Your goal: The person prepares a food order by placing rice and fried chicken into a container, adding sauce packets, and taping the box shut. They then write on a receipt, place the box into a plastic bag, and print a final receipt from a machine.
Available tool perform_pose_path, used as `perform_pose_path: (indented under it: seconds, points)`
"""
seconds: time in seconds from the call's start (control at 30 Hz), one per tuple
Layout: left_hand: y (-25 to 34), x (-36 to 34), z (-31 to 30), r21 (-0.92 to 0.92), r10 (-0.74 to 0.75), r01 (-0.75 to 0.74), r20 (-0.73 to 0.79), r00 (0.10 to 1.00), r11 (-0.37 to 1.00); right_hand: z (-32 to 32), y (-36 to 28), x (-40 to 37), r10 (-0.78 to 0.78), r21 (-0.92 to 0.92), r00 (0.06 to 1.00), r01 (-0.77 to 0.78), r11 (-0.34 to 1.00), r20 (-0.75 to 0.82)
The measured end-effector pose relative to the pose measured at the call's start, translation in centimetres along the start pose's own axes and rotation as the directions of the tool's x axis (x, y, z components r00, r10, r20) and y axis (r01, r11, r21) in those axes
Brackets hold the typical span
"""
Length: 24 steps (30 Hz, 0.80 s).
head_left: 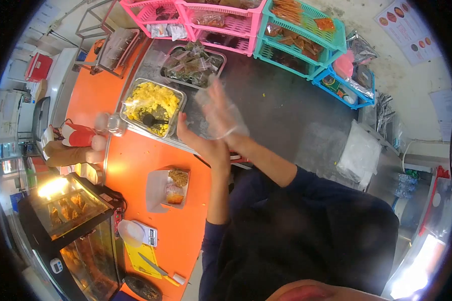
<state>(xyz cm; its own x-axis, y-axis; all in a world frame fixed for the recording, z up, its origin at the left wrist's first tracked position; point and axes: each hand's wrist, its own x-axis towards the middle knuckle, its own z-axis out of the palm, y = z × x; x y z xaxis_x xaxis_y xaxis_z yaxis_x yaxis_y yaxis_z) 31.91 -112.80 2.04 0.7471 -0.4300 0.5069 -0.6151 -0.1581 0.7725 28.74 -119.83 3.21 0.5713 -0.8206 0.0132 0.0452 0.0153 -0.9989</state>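
Note:
My right hand [220,113] is stretched out inside a loose, clear plastic glove [233,118], its fingers extended and somewhat blurred. Close against it is my left hand [201,145], with one digit pointing up; its other fingers are hidden behind the glove and right hand. Just beyond the left hand stands a metal tray [178,113] of yellow food pieces, perhaps scrambled egg [153,100], with a black utensil [153,120] lying in it. Behind that, another metal tray [223,60] holds several small clear packets [191,65].
An open takeaway box [155,190] with fried food sits on the orange counter [130,160]. Nearby are a scale [148,233], a knife [153,263] on a yellow board [138,258], and a lit food warmer [70,210]. Pink racks [218,35] and green racks [301,45] line the back.

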Motion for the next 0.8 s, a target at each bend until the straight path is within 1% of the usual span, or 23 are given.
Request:
perform_pose_path:
  seconds: [0.03, 0.07, 0.1, 0.13, 0.17, 0.2, 0.23, 0.27, 0.3, 0.33, 0.37, 0.4, 0.43, 0.47, 0.5, 0.53, 0.57, 0.6, 0.63, 0.67, 0.73, 0.77, 0.8]
  points:
    - [-1.2, 0.0, 0.9, -0.032, -0.072, 0.072, -0.008, 0.997, 0.997, -0.1, 0.9, -1.6, 0.019, -0.004, 1.0, -0.019, 1.0, 0.004]
    - [-2.6, -0.3, 1.6, -0.06, -0.146, 0.145, -0.017, 0.989, 0.988, -0.1, 2.0, -3.4, -0.14, -0.104, 0.99, 0.142, 0.984, 0.025]
    - [-4.3, -0.8, 2.5, 0.031, -0.185, 0.185, -0.019, 0.983, 0.982, 0.0, 2.5, -5.0, -0.299, -0.193, 0.952, 0.305, 0.933, 0.064]
    - [-5.0, -1.5, 3.1, 0.042, -0.195, 0.195, -0.021, 0.981, 0.98, -0.6, 2.4, -7.1, -0.253, -0.311, 0.965, 0.263, 0.913, 0.073]
    - [-5.5, -2.4, 4.0, -0.035, -0.323, 0.322, -0.037, 0.946, 0.946, -1.7, 2.4, -8.4, -0.21, -0.424, 0.974, 0.224, 0.877, 0.082]
    - [-5.5, -3.1, 4.8, -0.114, -0.451, 0.443, -0.051, 0.891, 0.889, -2.5, 2.6, -8.4, -0.199, -0.418, 0.975, 0.224, 0.88, 0.102]
    - [-5.3, -3.8, 5.1, -0.099, -0.469, 0.462, -0.069, 0.881, 0.882, -3.1, 2.8, -8.6, -0.217, -0.454, 0.966, 0.257, 0.853, 0.139]
    - [-4.9, -4.6, 5.2, -0.108, -0.29, 0.288, -0.005, 0.957, 0.952, -3.9, 3.0, -9.1, -0.226, -0.481, 0.957, 0.288, 0.828, 0.184]
    - [-4.5, -5.4, 5.0, -0.12, -0.104, 0.109, 0.051, 0.993, 0.987, -6.3, 4.2, -7.6, -0.259, -0.575, 0.937, 0.347, 0.741, 0.232]
    - [-3.6, -6.0, 4.5, -0.052, -0.134, 0.142, 0.136, 0.982, 0.989, -9.2, 5.8, -4.5, -0.293, -0.643, 0.908, 0.419, 0.642, 0.299]
    - [-2.9, -6.5, 4.0, 0.029, -0.183, 0.18, 0.197, 0.963, 0.983, -11.5, 6.9, -2.0, -0.29, -0.822, 0.922, 0.367, 0.436, 0.258]
    - [-3.1, -7.3, 3.2, 0.049, -0.185, 0.178, 0.262, 0.947, 0.983, -14.5, 8.3, 0.9, -0.341, -0.866, 0.856, 0.465, 0.181, 0.388]
    - [-3.8, -8.0, 1.9, 0.009, -0.223, 0.234, 0.341, 0.913, 0.972, -17.8, 10.4, 3.5, -0.293, -0.871, 0.824, 0.485, -0.076, 0.484]
    - [-5.7, -9.5, 1.0, -0.106, -0.267, 0.361, 0.491, 0.829, 0.926, -20.7, 12.3, 6.0, -0.146, -0.804, 0.836, 0.437, -0.403, 0.528]
    - [-7.5, -11.3, -0.6, -0.223, -0.268, 0.494, 0.621, 0.737, 0.84, -24.4, 14.2, 8.8, -0.033, -0.617, 0.846, 0.361, -0.699, 0.532]
    - [-8.3, -12.1, -3.3, -0.176, -0.366, 0.524, 0.536, 0.761, 0.833, -30.3, 18.3, 12.7, -0.293, -0.771, 0.728, 0.497, -0.397, 0.62]
    - [-8.8, -12.9, -5.9, -0.211, -0.34, 0.693, 0.751, 0.566, 0.689, -31.6, 18.0, 13.8, -0.359, -0.842, 0.764, 0.459, -0.283, 0.537]
    - [-9.0, -13.6, -8.1, -0.213, -0.206, 0.832, 0.91, 0.36, 0.512, -38.5, 21.8, 17.1, -0.083, -0.9, 0.898, 0.423, -0.106, 0.432]
    - [-9.1, -14.9, -10.7, -0.258, -0.174, 0.824, 0.905, 0.389, 0.504, -39.3, 23.1, 18.9, -0.061, -0.991, 0.994, 0.081, -0.105, 0.088]
    - [-8.8, -16.6, -12.9, -0.299, -0.125, 0.811, 0.903, 0.41, 0.503, -40.5, 24.3, 20.7, 0.008, -0.93, 0.938, -0.342, -0.133, -0.346]
    - [-8.2, -20.7, -16.9, -0.151, -0.207, 0.703, 0.894, 0.397, 0.695, -45.1, 29.6, 25.7, 0.145, -0.928, 0.939, -0.27, -0.255, -0.313]
    - [-6.8, -21.9, -18.8, 0.042, -0.365, 0.712, 0.879, 0.308, 0.701, -39.5, 26.1, 23.1, 0.166, -0.926, 0.925, -0.302, -0.227, -0.342]
    - [-6.2, -23.5, -20.3, 0.037, -0.381, 0.718, 0.866, 0.325, 0.695, -30.7, 20.0, 18.8, 0.188, -0.921, 0.91, -0.334, -0.2, -0.371]
